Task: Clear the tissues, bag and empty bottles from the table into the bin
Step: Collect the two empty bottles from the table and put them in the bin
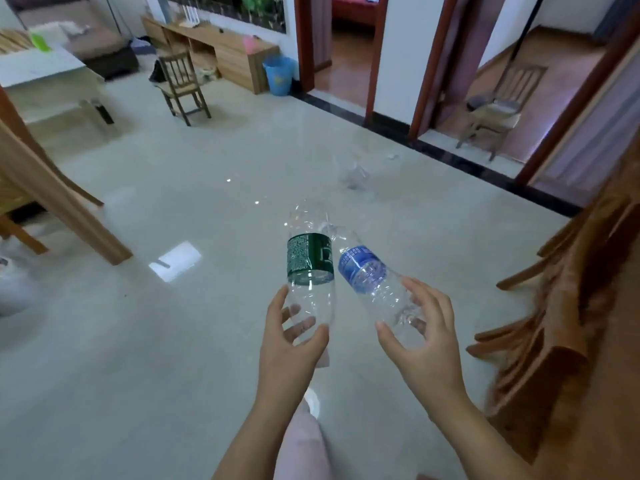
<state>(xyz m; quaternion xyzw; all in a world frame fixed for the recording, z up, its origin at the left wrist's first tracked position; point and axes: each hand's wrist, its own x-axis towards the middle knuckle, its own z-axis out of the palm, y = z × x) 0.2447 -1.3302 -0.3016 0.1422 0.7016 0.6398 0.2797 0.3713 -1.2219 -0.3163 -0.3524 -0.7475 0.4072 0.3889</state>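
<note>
My left hand [287,351] grips the base of an empty clear bottle with a green label [310,258], its neck pointing away from me. My right hand [426,348] holds the base of a second empty clear bottle with a blue label [363,268], which leans left until the two bottles touch near their necks. Both are held out over the pale tiled floor. The blue bin [278,76] stands far ahead against the wall, beside a doorway.
A small wooden chair [183,86] stands left of the bin, in front of a low wooden cabinet [221,46]. Wooden table legs [69,209] are at the left, brown-draped chairs [554,323] at the right. A blurred clear object [356,174] lies on the floor ahead.
</note>
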